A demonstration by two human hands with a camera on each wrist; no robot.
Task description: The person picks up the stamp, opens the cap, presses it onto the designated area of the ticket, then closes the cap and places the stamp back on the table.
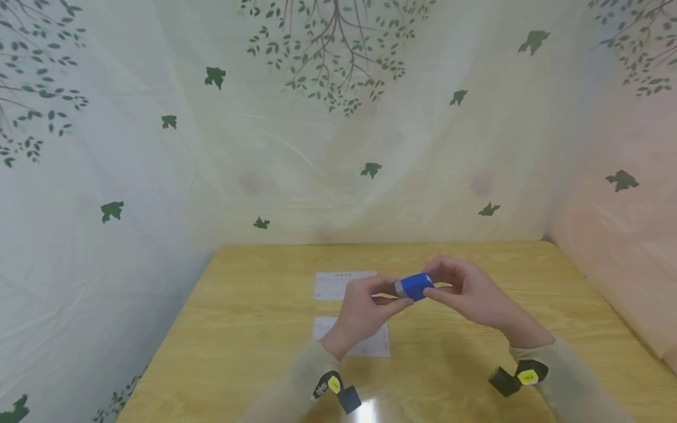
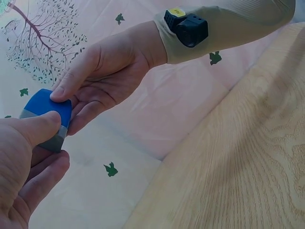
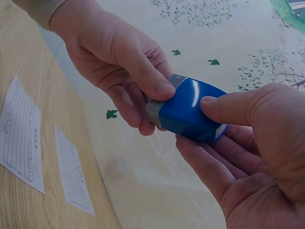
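Note:
Both hands hold one small blue hand stamp (image 1: 415,286) with a grey end, raised over the table. My left hand (image 1: 364,308) pinches the grey end (image 3: 155,112) between thumb and fingers. On the blue end is my right hand (image 1: 471,294), its thumb on the top face and its fingers beneath. A small pale label shows at the blue end in the right wrist view. The stamp lies roughly sideways between the hands, grey end to the left.
Two printed paper sheets lie on the wooden table (image 1: 254,329): a farther sheet (image 1: 330,286) and a nearer sheet (image 1: 375,343), partly behind the left hand. A leaf-patterned curtain (image 1: 317,135) encloses the table's back and sides. Each sleeve carries a small wrist camera.

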